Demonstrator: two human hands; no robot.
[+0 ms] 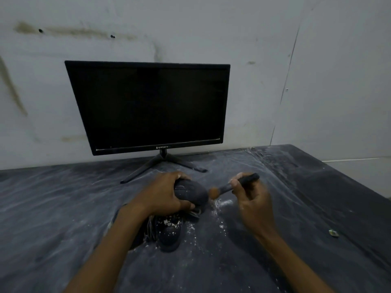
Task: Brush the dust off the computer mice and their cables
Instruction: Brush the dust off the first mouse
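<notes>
I work at a dark table (63, 197) covered with a clear, wrinkled plastic sheet (264, 166), streaked pale with dust. White powder (218, 205) lies scattered just right of my left hand and in flecks toward me. My left hand (163, 193) curls round a dusty black mouse (191, 193), holding it raised a little above the table, thumb along its near side. My right hand (249, 195) pinches the black handle of a brush (234, 185) between thumb and fingers; its tan bristles touch the mouse's right end. The hand is blurred. A second mouse (169, 233), speckled white, lies on the sheet under my left wrist, with a bundle of grey cable (150, 228) beside it. Behind stands a black monitor (148, 106), screen dark, on thin splayed legs, close to a stained whitish wall (211, 28). A small greenish scrap (333, 233) lies far right on the table.
</notes>
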